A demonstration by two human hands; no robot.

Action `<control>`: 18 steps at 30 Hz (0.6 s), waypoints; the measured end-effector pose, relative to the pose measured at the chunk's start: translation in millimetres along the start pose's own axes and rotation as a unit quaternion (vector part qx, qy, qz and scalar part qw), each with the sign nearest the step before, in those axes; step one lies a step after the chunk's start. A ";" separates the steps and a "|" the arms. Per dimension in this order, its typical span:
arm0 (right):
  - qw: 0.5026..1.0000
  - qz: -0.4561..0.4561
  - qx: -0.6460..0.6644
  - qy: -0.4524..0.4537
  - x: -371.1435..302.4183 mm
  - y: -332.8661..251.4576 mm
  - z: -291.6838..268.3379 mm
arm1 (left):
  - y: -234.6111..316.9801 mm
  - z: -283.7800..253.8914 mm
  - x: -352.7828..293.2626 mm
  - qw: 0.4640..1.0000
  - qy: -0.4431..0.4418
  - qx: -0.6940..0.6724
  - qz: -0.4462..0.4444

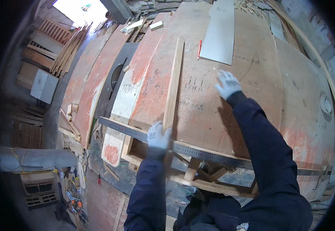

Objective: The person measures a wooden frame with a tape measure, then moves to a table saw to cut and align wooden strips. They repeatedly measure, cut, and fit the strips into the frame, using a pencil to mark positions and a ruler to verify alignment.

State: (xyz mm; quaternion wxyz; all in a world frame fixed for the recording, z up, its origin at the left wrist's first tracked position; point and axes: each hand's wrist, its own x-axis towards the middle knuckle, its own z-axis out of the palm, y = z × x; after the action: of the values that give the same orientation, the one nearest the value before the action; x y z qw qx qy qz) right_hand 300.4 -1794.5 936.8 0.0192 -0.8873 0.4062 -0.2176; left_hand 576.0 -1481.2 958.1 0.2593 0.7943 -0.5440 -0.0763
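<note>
A long wooden strip [174, 81] lies lengthwise on the worktable [209, 119], running away from me. My left hand [159, 135], in a white glove, grips the strip near its close end, beside the long steel ruler [209, 154] fixed along the table's front edge. Farther off to the right, my gloved right hand [228, 84] hovers over or rests on the tabletop with its fingers apart and nothing in them. Beyond it are a red pencil [199, 50] and a pale grey panel [220, 34]. Handwritten marks cover part of the wood between my hands.
A dark saw plate with a slot [115, 75] sits in the table at left. Stacked wood strips [73, 48] lean farther left, and a white block [156, 25] lies at the back. Under the front edge is a wooden frame [213, 186]. A grey pipe [36, 159] runs at lower left.
</note>
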 end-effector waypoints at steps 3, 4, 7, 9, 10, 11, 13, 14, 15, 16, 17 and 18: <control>0.998 0.007 -0.027 -0.059 65.3 -5.9 27.6 | -8.1 5.6 5.3 0.990 -0.078 -0.037 -0.107; 0.998 -0.002 -0.028 -0.060 83.2 -8.2 38.6 | -11.0 5.9 4.8 0.991 -0.081 -0.034 -0.097; 0.996 0.011 -0.030 -0.079 133.6 -14.6 70.1 | -17.2 8.6 5.2 1.000 -0.015 -0.021 -0.007; 0.998 0.003 -0.043 -0.041 159.9 -12.2 86.6 | -21.8 9.3 7.8 0.999 0.008 0.031 0.029; 0.996 0.020 -0.061 -0.055 168.9 -10.0 93.3 | -23.3 10.5 10.3 0.997 0.021 0.051 0.061; 0.999 0.008 -0.030 -0.034 173.7 -3.1 96.7 | -25.2 10.5 11.6 0.995 -0.002 0.068 0.069; 0.998 0.035 -0.019 -0.049 166.7 1.8 104.5 | -24.7 12.3 13.1 0.998 0.027 0.037 0.046; 0.997 0.056 -0.022 -0.051 162.9 4.8 105.6 | -23.0 12.7 12.3 0.998 0.045 0.022 0.025; 0.997 0.021 -0.074 0.005 156.7 3.7 107.7 | -22.0 12.9 13.9 0.998 0.053 0.021 0.023; 0.997 0.024 -0.076 0.006 155.4 2.1 110.1 | -20.2 12.4 13.5 0.998 0.057 0.020 0.019; 0.995 0.043 -0.085 -0.023 155.0 2.5 110.5 | -18.1 11.5 13.5 0.998 0.062 0.015 0.012; 0.991 0.072 -0.101 -0.056 158.3 4.3 109.7 | -16.5 10.5 13.9 0.998 0.061 0.010 0.012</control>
State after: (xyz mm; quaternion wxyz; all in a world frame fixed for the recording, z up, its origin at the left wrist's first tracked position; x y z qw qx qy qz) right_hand 432.5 -1928.5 895.3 -0.0327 -0.8641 0.4868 -0.1234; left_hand 590.9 -1492.7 943.2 0.2853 0.7931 -0.5377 -0.0193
